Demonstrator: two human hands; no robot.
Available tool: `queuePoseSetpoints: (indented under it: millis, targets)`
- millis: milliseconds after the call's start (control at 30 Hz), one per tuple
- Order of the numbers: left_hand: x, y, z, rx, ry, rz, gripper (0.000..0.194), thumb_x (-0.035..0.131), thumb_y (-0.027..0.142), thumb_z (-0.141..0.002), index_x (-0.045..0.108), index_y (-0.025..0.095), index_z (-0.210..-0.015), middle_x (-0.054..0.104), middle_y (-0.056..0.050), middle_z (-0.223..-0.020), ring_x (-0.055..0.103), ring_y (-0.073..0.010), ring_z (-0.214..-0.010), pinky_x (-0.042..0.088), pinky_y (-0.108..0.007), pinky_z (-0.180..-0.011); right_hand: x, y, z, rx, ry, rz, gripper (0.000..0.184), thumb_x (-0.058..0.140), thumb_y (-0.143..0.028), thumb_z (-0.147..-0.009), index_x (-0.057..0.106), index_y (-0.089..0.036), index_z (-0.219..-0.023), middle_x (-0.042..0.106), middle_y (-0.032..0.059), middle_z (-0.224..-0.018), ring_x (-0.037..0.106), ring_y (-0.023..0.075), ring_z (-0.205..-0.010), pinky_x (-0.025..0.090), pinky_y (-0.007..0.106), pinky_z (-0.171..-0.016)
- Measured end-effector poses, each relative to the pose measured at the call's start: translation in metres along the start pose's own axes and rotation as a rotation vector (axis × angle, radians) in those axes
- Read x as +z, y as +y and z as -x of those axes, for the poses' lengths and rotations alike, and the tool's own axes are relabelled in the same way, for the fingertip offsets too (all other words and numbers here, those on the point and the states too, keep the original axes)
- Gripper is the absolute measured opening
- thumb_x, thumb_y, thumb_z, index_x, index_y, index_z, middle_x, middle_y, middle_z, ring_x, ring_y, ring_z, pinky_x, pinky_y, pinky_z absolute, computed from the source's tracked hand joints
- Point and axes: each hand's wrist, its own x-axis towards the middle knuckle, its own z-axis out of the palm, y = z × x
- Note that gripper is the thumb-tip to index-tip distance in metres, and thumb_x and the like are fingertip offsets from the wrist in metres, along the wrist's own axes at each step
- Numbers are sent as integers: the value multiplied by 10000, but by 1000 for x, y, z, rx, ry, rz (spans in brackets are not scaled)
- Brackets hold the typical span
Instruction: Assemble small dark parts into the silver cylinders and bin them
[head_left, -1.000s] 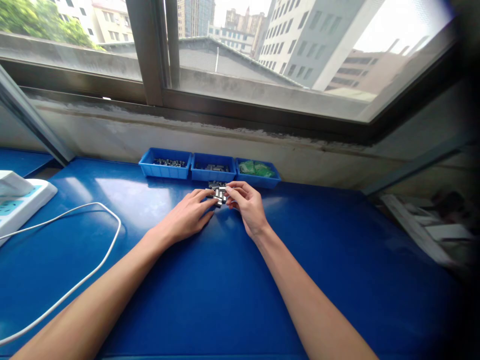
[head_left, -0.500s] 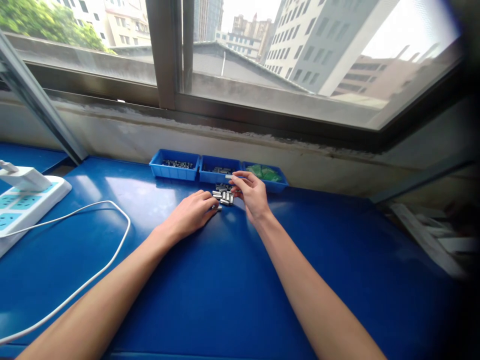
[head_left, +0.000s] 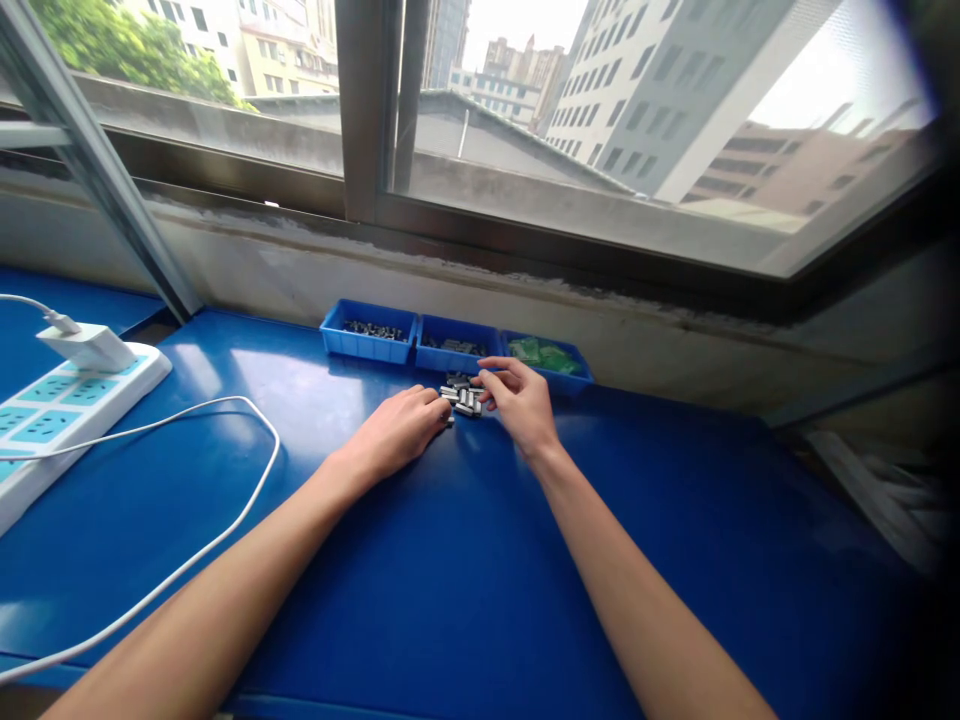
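A small heap of grey metal pieces (head_left: 461, 394) lies on the blue table (head_left: 465, 560) between my two hands. My left hand (head_left: 401, 430) rests palm down at the heap's left edge, fingers curled, their tips touching the nearest pieces. My right hand (head_left: 521, 400) sits at the heap's right side, thumb and forefinger pinched over the pieces; what they hold is too small to name. Just behind the heap stand three blue bins: the left bin (head_left: 367, 345) and middle bin (head_left: 459, 358) hold grey parts, the right bin (head_left: 574, 378) holds green parts.
A white power strip (head_left: 71, 385) with a plugged-in adapter (head_left: 86, 345) lies at the far left. Its white cable (head_left: 247, 495) loops across the table towards the front edge. A window sill and wall rise right behind the bins.
My right hand, which was raised at the middle bin with a grey piece, has come back down onto the heap. The left hand has stayed in place. The camera has shifted left.
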Motion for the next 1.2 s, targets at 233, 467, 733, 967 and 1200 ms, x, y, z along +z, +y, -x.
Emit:
queuePoseSetpoints:
  millis: [233,467,733,967,1200]
  targets:
    - [7,-2,1,-10,61,128,157,491,242,-983,585,187,-1097,629,-68,-1043,617,-212,-923,490,-322,-802,-6,9,32,-39,20,36,216,630,-351,-850,687,-186,-978,709,34,-776,618,138,-594,490,252,-584]
    - [5,3,-3,-34,282,369,93,600,203,-923,552,200,-1002,627,-15,-937,616,-149,-831,496,-271,-760,-2,2,35,-15,-119,7,268,652,-411,-846,703,-186,-983,712,33,-767,620,141,-613,486,244,-565]
    - [2,7,-3,-37,406,371,117,635,215,-899,562,194,-987,625,-10,-924,622,-140,-830,514,-264,-768,1,2,35,67,-200,-198,283,746,-397,-766,706,-168,-927,720,35,-769,597,120,-600,471,234,-558]
    - [14,0,-2,-66,315,226,323,559,249,-940,554,195,-1258,625,-89,-1247,570,-236,-1171,483,-390,-1016,-7,11,29,40,-43,-61,227,722,-371,-757,710,-158,-836,715,44,-743,616,141,-604,475,244,-557]
    - [21,-1,-1,47,201,136,331,527,215,-942,609,210,-1263,624,-98,-1287,534,-263,-1209,483,-441,-1038,-5,11,35,-150,-27,374,96,633,-227,-772,701,-189,-829,705,11,-744,596,128,-586,475,246,-607]
